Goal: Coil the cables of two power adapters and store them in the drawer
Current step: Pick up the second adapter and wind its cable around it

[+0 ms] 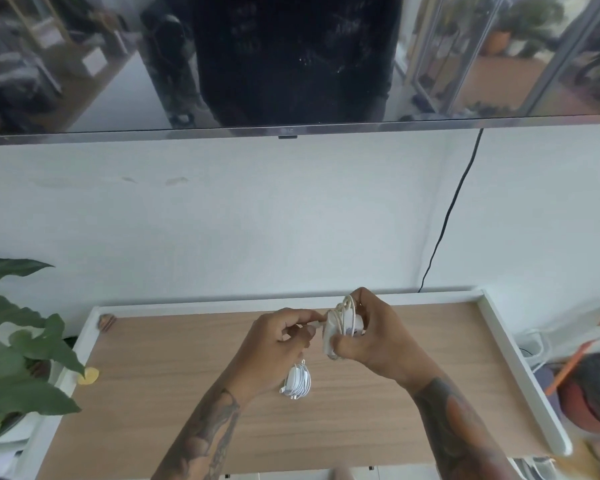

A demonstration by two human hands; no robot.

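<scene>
My right hand (371, 337) grips a white power adapter (329, 332) above the wooden cabinet top (187, 393), with its white cable wound in loops around the block. My left hand (278, 341) pinches the loose end of that cable right beside the adapter. A second white adapter (297, 382) lies on the wood just below my left hand, its cable coiled around it. No drawer is visible.
A white raised rim (520, 368) borders the cabinet top. A leafy plant (18, 358) stands at the left edge. A television (291, 64) hangs on the wall above, with a black cord (447, 216) running down behind the cabinet. Cluttered items sit on the floor at right.
</scene>
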